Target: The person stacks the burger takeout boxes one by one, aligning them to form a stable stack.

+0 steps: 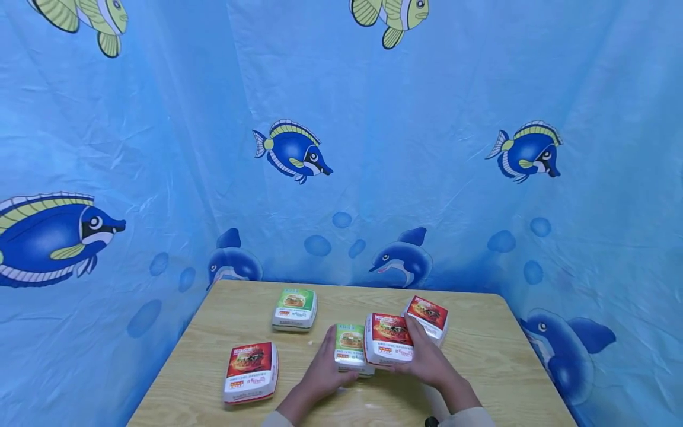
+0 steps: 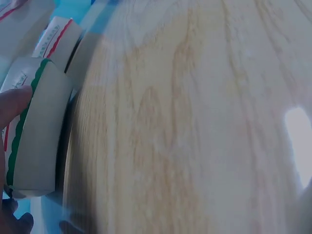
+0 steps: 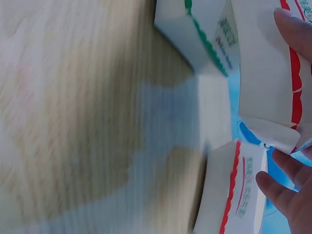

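My left hand (image 1: pixel 325 370) grips a green-topped burger box (image 1: pixel 350 341) from its left side, with the thumb at its near edge. In the left wrist view that box (image 2: pixel 41 126) stands on the table under the thumb. My right hand (image 1: pixel 427 359) holds a red-topped burger box (image 1: pixel 389 339) by its right side, thumb in front and fingers behind. This box (image 3: pixel 268 63) appears raised off the table in the right wrist view, tight against or overlapping the green one. Behind my right hand lies another red-topped box (image 1: pixel 428 317), partly covered.
On the wooden table (image 1: pixel 192 356) a second green-topped box (image 1: pixel 294 308) sits at the back left. A red-topped box (image 1: pixel 251 372) lies at the front left. A blue sea-print curtain (image 1: pixel 405 196) hangs around the table's back and sides.
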Demonstrator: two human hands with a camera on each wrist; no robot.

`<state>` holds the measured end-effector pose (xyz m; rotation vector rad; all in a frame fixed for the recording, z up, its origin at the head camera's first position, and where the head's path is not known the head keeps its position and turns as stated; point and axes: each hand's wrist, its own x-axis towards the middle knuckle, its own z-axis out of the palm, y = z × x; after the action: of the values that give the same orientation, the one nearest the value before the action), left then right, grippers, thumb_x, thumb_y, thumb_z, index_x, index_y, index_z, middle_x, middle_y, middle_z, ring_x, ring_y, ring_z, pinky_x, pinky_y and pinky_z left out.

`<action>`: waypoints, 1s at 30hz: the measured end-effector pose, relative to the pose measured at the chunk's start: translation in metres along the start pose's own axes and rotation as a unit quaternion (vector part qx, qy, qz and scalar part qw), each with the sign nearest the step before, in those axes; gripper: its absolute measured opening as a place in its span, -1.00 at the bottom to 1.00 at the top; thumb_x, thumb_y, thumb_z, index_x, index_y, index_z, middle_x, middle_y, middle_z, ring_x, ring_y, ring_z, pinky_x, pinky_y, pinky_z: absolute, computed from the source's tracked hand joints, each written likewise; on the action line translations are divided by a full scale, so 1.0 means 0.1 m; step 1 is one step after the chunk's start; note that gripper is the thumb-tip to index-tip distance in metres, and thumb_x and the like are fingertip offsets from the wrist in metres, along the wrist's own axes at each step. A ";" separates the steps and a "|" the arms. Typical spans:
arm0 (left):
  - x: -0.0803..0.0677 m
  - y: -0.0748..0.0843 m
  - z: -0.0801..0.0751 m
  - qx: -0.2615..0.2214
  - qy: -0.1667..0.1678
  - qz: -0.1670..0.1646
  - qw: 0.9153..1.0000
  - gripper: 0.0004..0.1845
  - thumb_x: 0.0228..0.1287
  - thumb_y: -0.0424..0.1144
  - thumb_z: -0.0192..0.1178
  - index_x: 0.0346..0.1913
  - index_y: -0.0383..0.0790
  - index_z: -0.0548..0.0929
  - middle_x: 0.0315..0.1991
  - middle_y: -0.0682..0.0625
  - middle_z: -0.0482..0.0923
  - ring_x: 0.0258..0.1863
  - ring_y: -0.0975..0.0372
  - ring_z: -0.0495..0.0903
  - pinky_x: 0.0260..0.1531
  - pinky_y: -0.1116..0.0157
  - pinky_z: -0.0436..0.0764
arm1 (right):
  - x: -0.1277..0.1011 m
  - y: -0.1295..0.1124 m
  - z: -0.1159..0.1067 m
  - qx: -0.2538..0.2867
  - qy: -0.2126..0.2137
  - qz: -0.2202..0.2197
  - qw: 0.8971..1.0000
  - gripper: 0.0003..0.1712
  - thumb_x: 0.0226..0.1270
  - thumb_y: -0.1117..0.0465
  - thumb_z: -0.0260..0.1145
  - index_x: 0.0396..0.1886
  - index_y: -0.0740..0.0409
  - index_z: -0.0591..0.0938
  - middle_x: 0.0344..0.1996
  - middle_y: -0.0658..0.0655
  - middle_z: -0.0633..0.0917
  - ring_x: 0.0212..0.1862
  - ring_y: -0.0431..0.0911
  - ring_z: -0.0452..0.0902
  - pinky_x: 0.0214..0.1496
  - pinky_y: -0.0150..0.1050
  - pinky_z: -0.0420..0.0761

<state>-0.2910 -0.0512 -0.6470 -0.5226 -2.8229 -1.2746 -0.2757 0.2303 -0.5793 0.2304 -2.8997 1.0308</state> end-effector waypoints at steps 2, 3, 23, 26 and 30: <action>0.01 0.01 0.01 0.010 0.004 0.009 1.000 0.41 -0.15 0.30 0.45 0.57 -0.09 -0.29 0.54 -0.20 -0.18 0.46 -0.07 -0.01 0.34 -0.03 0.14 | 0.02 -0.04 0.01 0.001 0.001 0.002 1.000 0.55 -0.45 -0.43 0.59 0.57 -0.07 0.02 0.48 0.17 0.14 0.30 0.19 0.28 0.18 0.27 0.38; 0.01 0.02 0.02 0.017 0.006 0.012 1.000 0.40 -0.15 0.29 0.45 0.57 -0.10 -0.29 0.54 -0.21 -0.17 0.46 -0.07 0.00 0.34 -0.03 0.14 | 0.02 -0.07 0.01 0.000 0.001 0.005 1.000 0.55 -0.46 -0.44 0.58 0.57 -0.09 0.02 0.49 0.16 0.13 0.31 0.19 0.27 0.18 0.28 0.37; 0.14 0.14 -0.15 0.102 0.024 0.035 0.994 0.42 -0.22 0.45 0.38 0.57 0.05 -0.29 0.53 -0.15 -0.07 0.41 -0.07 0.13 0.26 -0.08 0.28 | 0.26 -0.42 0.23 -0.003 -0.023 0.013 1.000 0.52 -0.37 -0.51 0.50 0.58 -0.12 -0.03 0.51 0.14 0.06 0.39 0.25 0.15 0.18 0.33 0.33; 0.17 0.15 -0.20 0.088 0.013 0.037 0.995 0.41 -0.21 0.47 0.37 0.57 0.05 -0.29 0.54 -0.13 -0.07 0.41 -0.06 0.15 0.24 -0.07 0.31 | 0.28 -0.46 0.25 0.002 -0.025 0.006 1.000 0.51 -0.35 -0.49 0.51 0.59 -0.10 -0.02 0.51 0.17 0.05 0.38 0.28 0.16 0.18 0.33 0.34; 0.18 0.16 -0.21 0.090 0.018 0.037 0.995 0.40 -0.18 0.47 0.34 0.57 0.02 -0.31 0.54 -0.10 -0.06 0.41 -0.03 0.16 0.24 -0.03 0.33 | 0.31 -0.51 0.28 0.002 -0.035 -0.001 0.999 0.51 -0.33 -0.49 0.50 0.59 -0.13 -0.05 0.52 0.16 0.02 0.37 0.27 0.19 0.19 0.29 0.36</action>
<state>-0.3061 -0.0519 -0.6188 -0.5843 -2.8217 -0.9942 -0.2979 0.1695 -0.5663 0.2745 -2.9583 1.0484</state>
